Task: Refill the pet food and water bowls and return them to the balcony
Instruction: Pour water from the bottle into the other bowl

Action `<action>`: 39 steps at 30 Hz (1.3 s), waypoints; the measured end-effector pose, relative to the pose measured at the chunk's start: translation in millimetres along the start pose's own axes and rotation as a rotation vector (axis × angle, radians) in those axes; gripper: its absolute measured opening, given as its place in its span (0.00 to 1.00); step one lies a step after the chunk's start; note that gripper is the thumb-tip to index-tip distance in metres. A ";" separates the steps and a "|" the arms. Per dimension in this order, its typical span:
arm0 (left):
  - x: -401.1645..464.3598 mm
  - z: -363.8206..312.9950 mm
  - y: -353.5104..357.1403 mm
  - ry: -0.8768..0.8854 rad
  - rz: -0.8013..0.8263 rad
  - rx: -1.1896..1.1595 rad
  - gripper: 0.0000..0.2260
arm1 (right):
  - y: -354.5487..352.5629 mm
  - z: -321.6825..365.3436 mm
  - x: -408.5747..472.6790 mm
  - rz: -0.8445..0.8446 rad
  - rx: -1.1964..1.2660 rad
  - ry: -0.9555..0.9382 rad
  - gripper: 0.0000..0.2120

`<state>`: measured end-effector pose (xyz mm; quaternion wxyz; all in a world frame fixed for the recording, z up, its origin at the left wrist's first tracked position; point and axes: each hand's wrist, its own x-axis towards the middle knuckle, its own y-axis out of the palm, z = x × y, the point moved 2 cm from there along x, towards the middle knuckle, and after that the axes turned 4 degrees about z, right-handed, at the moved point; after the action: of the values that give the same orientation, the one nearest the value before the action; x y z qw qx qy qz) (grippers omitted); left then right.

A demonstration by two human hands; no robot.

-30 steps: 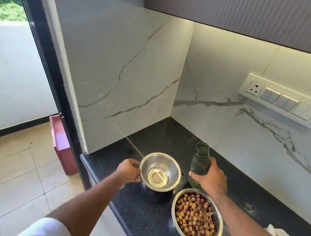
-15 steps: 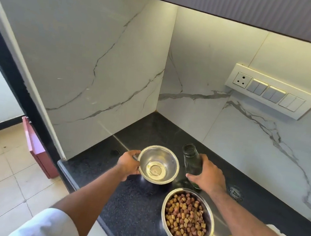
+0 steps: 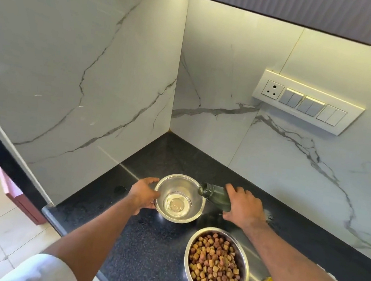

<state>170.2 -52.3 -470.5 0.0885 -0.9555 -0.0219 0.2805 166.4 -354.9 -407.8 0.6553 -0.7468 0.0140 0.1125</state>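
Left hand [image 3: 144, 194] clamps the steel water bowl [image 3: 179, 198] by its near rim, steadying it on the black counter [image 3: 154, 253]. The glass bottle [image 3: 216, 194] stood upright a second ago — now the right hand [image 3: 245, 208], wrapped round its body, has tipped it, mouth over the bowl's far rim. Pour's starting; only a shallow pool inside. Kibble bowl [image 3: 215, 267] sits full — below the right wrist.

Steel water bowl [image 3: 179, 198]: round, shiny, upright on the dark counter, a shallow pool of clear water in its bottom. Green-tinted glass bottle [image 3: 216, 194]: uncapped, tipped nearly flat, mouth over the bowl's right rim. Steel food bowl [image 3: 217, 266]: upright, nearer the counter's front edge, heaped with brown and tan kibble pieces.
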 end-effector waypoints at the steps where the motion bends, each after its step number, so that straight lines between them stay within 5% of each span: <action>1: 1.0 -0.5 0.2 0.002 0.007 0.006 0.28 | 0.6 0.0 1.4 0.003 -0.016 -0.006 0.42; 39: 1.6 -5.3 -7.1 -0.022 0.141 -0.025 0.28 | -7.4 -1.2 17.1 0.018 -0.209 0.003 0.41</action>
<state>174.5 -46.0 -465.7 0.0561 -0.9526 0.0408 0.2963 184.6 -352.8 -403.6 0.5728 -0.8111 0.0100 0.1179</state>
